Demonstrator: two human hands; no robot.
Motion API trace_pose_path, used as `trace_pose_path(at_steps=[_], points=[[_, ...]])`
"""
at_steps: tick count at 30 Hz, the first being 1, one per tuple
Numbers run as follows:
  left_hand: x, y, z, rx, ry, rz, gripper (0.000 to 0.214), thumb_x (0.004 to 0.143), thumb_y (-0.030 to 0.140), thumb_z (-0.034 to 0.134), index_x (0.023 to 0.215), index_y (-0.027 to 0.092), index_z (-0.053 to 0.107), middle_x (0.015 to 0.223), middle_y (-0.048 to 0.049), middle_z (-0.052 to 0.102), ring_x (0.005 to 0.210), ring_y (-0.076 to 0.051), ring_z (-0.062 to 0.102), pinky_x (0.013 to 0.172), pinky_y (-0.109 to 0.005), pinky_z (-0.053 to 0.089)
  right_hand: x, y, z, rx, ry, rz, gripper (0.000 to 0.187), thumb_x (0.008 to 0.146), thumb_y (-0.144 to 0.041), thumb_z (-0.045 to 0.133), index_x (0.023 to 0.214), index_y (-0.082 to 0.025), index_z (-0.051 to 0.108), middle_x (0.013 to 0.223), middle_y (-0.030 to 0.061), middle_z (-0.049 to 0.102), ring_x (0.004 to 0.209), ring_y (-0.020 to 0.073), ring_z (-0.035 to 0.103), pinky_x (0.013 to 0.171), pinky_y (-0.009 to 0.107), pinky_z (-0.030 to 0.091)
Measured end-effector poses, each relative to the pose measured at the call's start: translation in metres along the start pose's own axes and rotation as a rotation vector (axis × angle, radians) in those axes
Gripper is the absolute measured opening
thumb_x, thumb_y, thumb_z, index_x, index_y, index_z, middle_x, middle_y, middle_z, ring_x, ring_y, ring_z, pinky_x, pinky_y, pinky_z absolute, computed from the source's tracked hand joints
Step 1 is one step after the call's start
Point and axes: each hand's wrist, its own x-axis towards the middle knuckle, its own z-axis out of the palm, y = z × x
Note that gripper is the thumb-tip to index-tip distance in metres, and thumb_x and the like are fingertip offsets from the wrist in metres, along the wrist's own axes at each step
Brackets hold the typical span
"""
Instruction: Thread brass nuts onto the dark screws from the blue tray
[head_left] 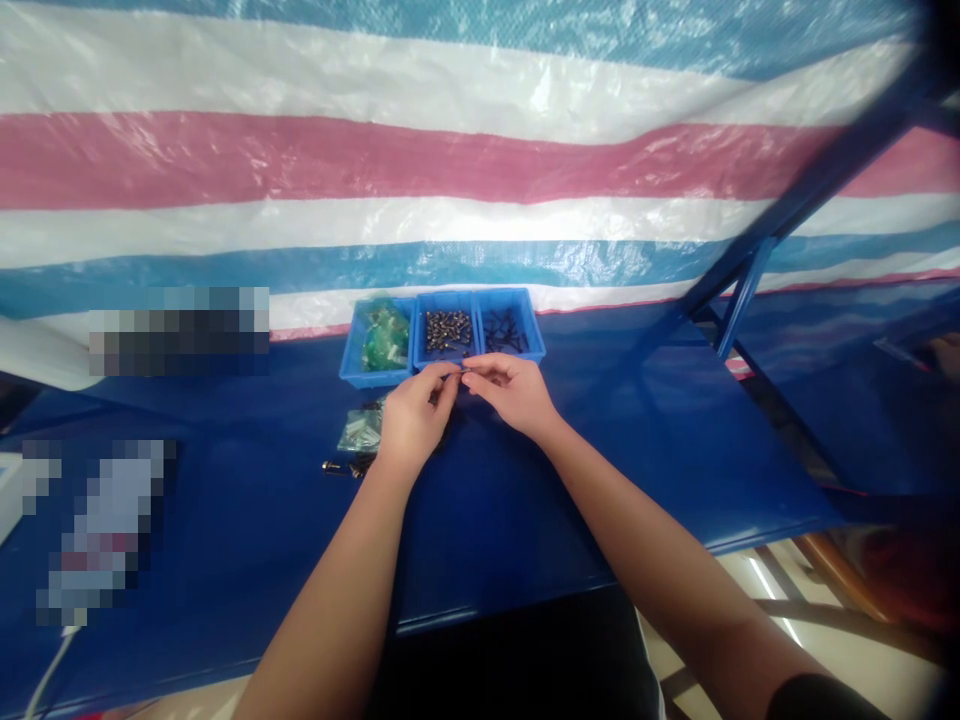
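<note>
My left hand and my right hand meet fingertip to fingertip just in front of the blue bins. Both are pinched closed around a small dark piece, too small and too covered by the fingers to name. Behind them the middle blue bin holds many small metal fittings. In the right blue bin lie black slender parts. Green bags fill the left blue bin. Beside my left hand, a small clear bag of pale parts rests on dark metal-tipped pieces.
A blue table spreads under everything. At its left are a blurred-out item with a white cable and another blurred shape. A blue metal frame slants at the right before a striped plastic sheet.
</note>
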Motion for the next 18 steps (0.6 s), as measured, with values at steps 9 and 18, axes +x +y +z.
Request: trace_pose_path(at_steps=[9,18], points=[[-0.0005,-0.0017,0.0001,0.002,0.015,0.014,0.018,0.097,0.032,0.060,0.105,0.020,0.071,0.071,0.0018,0.067,0.062,-0.009,0.061,0.064,-0.019,0.045,0.0005,0.0021,0.0003,0.020,-0.007,-0.011,0.031,0.077,-0.040,0.080,0.102,-0.021,0.077,0.095,0.0066,0.079,0.082,0.0199,0.075,0.084,0.040,0.063],[-0.0010,-0.0009,0.0002,0.013,0.005,0.015,0.019,0.097,0.031,0.059,0.107,0.020,0.070,0.068,0.0029,0.065,0.058,-0.009,0.058,0.062,-0.019,0.044,0.0002,0.0019,0.0004,-0.016,-0.002,-0.007,0.031,0.078,-0.042,0.079,0.102,-0.021,0.077,0.095,0.0064,0.079,0.085,0.0203,0.075,0.083,0.040,0.064]])
